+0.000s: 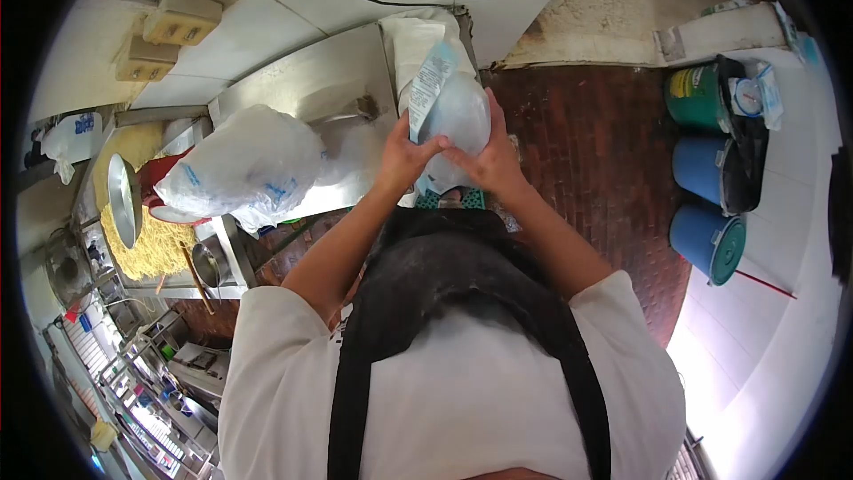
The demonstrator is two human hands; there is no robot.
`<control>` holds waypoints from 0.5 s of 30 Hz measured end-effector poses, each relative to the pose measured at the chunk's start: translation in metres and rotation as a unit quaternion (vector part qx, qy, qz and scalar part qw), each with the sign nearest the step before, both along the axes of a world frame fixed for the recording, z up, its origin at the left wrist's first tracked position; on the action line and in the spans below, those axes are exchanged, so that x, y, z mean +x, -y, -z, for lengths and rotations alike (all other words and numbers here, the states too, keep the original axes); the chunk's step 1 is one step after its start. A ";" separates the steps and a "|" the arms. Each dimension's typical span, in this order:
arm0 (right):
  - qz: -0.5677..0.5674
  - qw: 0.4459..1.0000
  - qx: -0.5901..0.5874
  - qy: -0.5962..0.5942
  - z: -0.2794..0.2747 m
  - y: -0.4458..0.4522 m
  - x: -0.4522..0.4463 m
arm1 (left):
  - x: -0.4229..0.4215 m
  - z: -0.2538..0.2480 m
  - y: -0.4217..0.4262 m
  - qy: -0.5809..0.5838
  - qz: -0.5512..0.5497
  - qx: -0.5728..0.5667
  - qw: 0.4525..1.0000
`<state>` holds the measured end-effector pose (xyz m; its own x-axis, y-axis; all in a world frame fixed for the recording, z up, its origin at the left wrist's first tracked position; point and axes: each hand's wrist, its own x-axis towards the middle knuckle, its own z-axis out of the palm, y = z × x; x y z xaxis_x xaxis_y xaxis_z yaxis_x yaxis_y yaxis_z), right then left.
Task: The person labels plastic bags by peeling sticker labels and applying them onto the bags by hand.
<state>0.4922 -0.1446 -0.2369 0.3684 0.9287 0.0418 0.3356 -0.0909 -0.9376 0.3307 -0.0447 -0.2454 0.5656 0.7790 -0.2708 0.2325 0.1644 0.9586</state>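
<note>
Both my hands grip a translucent, whitish plastic package in front of my apron. It has a rounded end, and a pale blue and white printed strip runs along its left side. I cannot make out what the package contains. My left hand closes round its lower left, beside the printed strip. Wrapped along its right side is my right hand, and the two thumbs meet over the near face. Behind the package stands a white sack. A large clear plastic bag with blue print sits to the left.
A steel counter runs along the tiled wall. Farther left are yellow noodle-like strands, a metal bowl and a pot. Blue bins and a green bin line the right side of the brick-red floor.
</note>
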 end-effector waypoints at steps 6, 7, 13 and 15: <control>0.020 0.997 0.022 -0.075 0.046 -0.005 0.007 | -0.001 0.047 -0.002 0.052 -0.046 -0.001 0.998; 0.021 0.996 0.020 -0.084 0.051 -0.007 0.008 | -0.003 0.056 0.000 0.040 -0.056 -0.013 0.998; -0.017 0.997 0.011 -0.070 0.063 0.004 0.010 | -0.012 0.053 0.006 -0.039 -0.028 0.009 0.999; -0.038 0.992 0.004 -0.121 0.063 0.010 0.007 | -0.024 0.071 0.016 -0.052 -0.018 0.046 0.997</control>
